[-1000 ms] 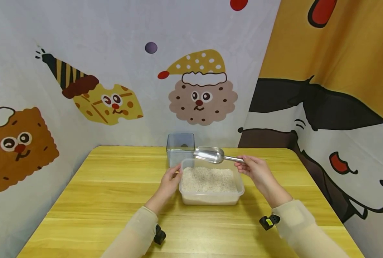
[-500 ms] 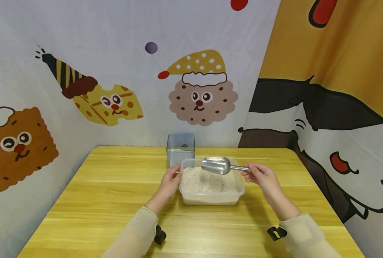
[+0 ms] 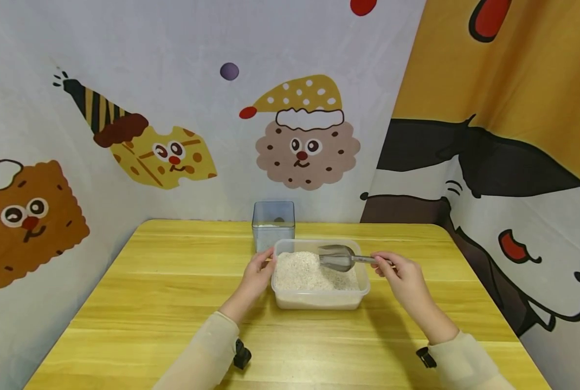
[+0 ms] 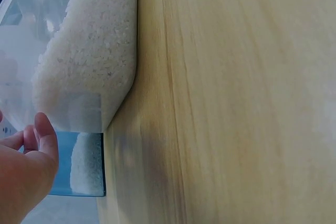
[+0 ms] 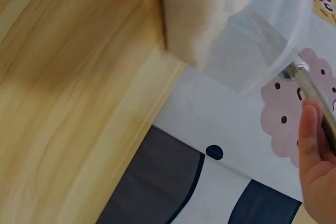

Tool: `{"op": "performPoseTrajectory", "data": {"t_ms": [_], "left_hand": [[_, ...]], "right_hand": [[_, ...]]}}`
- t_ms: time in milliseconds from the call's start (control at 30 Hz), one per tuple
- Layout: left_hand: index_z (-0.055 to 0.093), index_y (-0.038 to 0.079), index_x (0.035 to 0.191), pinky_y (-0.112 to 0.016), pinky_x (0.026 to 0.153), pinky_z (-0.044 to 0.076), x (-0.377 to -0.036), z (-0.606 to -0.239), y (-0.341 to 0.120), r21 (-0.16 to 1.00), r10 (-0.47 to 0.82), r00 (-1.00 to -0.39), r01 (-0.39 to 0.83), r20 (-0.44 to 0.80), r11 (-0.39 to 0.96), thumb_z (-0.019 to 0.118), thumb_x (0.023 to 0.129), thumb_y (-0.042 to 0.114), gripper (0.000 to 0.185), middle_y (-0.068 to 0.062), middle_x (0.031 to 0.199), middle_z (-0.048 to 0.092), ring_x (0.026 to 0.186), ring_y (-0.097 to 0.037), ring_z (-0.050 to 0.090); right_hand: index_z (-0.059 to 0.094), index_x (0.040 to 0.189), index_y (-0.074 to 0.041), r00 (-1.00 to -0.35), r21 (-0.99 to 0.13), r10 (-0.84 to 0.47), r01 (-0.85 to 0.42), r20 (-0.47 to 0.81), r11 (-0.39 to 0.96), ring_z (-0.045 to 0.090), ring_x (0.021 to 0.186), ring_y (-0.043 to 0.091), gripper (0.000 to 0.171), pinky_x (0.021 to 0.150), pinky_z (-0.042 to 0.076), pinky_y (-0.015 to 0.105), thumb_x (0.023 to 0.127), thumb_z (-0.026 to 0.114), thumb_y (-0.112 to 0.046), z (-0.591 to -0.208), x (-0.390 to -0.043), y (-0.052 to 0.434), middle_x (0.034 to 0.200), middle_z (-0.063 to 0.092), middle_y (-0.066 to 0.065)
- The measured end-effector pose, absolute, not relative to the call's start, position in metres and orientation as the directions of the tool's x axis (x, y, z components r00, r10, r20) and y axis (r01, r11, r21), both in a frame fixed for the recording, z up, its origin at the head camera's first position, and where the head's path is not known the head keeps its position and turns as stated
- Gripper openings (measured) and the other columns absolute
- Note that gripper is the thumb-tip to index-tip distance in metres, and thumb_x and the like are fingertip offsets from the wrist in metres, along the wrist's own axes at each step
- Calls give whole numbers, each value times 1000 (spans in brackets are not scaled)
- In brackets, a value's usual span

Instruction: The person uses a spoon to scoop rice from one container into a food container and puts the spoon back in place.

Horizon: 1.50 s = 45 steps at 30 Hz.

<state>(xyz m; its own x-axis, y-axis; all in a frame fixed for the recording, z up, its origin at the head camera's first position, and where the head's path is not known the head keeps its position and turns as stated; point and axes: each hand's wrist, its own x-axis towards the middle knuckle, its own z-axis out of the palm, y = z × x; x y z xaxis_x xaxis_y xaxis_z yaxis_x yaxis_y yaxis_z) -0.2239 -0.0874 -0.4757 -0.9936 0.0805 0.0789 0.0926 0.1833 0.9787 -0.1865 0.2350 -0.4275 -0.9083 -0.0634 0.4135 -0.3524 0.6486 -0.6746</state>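
Observation:
A clear plastic tub [image 3: 319, 299] of white rice [image 3: 295, 271] stands on the table. My left hand [image 3: 257, 277] holds the tub's left end, with its thumb and fingers at the wall near the rim; the left wrist view shows these fingers [image 4: 46, 132] close up. In my right hand [image 3: 401, 276] is the handle of a metal scoop [image 3: 337, 260], pinched between thumb and fingers. The scoop's bowl lies over the right half of the tub, tipped, with its mouth toward the left. In the right wrist view, the tub wall [image 5: 236, 61] partly covers the scoop.
A bluish clear square container [image 3: 273, 225] stands just behind the tub's left corner; rice [image 4: 86, 163] in it shows in the left wrist view. The wooden table [image 3: 182, 303] reaches back to a cartoon-printed cloth [image 3: 182, 81].
My right hand has moved the scoop right and down, from above the back rim to over the rice, and turned its bowl. The rice surface has shifted. My left hand stays put.

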Motion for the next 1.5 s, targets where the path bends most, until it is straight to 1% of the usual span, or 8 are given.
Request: {"op": "performPoseTrajectory", "data": {"t_ms": [100, 267, 533, 733, 867, 1133, 1333, 1500], "left_hand": [[42, -7, 138, -37, 90, 46, -224, -474, -88, 980, 88, -993, 92, 78, 178, 49, 98, 8, 43, -23, 120, 49, 111, -36, 53], [46, -2, 138, -26, 86, 47, -234, -494, -89, 975, 70, -993, 104, 92, 198, 51, 98, 13, 42, -17, 118, 50, 109, -31, 55], [44, -8, 136, -18, 80, 45, -231, -489, -88, 974, 81, -991, 120, 106, 192, 49, 98, 9, 42, -22, 118, 49, 106, -33, 56], [42, -13, 135, -17, 78, 44, -222, -469, -87, 984, 96, -992, 99, 85, 145, 49, 97, 3, 42, -28, 118, 47, 107, -39, 53], [42, -9, 136, -18, 80, 45, -226, -477, -87, 981, 86, -993, 97, 84, 167, 49, 98, 6, 42, -25, 119, 48, 108, -35, 54], [45, -3, 138, -22, 83, 46, -234, -494, -90, 974, 67, -993, 111, 100, 197, 50, 98, 12, 43, -19, 120, 49, 108, -31, 55], [43, -7, 137, -22, 82, 46, -233, -488, -90, 974, 83, -992, 110, 96, 199, 49, 98, 7, 42, -23, 119, 49, 107, -34, 55], [43, -10, 136, -25, 82, 46, -231, -485, -89, 979, 87, -993, 94, 79, 181, 49, 97, 6, 42, -25, 119, 48, 107, -37, 54]], "right_hand": [[70, 101, -5, -852, -527, -127, -424, 508, 736, 64, 72, 12, 14, 60, 54, 23, 93, 60, -11, -430, -184, 236, 87, 69, 5], [71, 97, -7, -731, -320, -256, -548, 633, 773, 64, 78, 15, 15, 65, 54, 31, 83, 69, -3, -436, -185, 235, 89, 69, 3], [71, 95, -10, -660, -227, -342, -619, 669, 752, 65, 83, 17, 17, 71, 54, 35, 80, 71, -1, -440, -188, 228, 89, 69, 1], [71, 96, -9, -699, -263, -344, -606, 628, 751, 66, 87, 19, 15, 74, 54, 35, 81, 71, -3, -441, -188, 226, 91, 70, 1], [71, 96, -9, -733, -305, -336, -589, 592, 748, 66, 86, 16, 14, 72, 55, 32, 83, 70, -5, -441, -186, 224, 92, 70, 1], [70, 100, -12, -826, -478, -301, -531, 477, 700, 62, 75, 5, 13, 63, 53, 22, 91, 62, -11, -435, -182, 219, 90, 69, -2], [71, 101, -10, -892, -604, -246, -440, 379, 665, 63, 70, 7, 16, 61, 53, 22, 95, 58, -16, -432, -182, 216, 81, 69, -3], [71, 98, -6, -924, -704, -219, -380, 312, 600, 64, 67, 11, 18, 61, 54, 24, 95, 57, -17, -432, -186, 212, 77, 70, 5]]}}
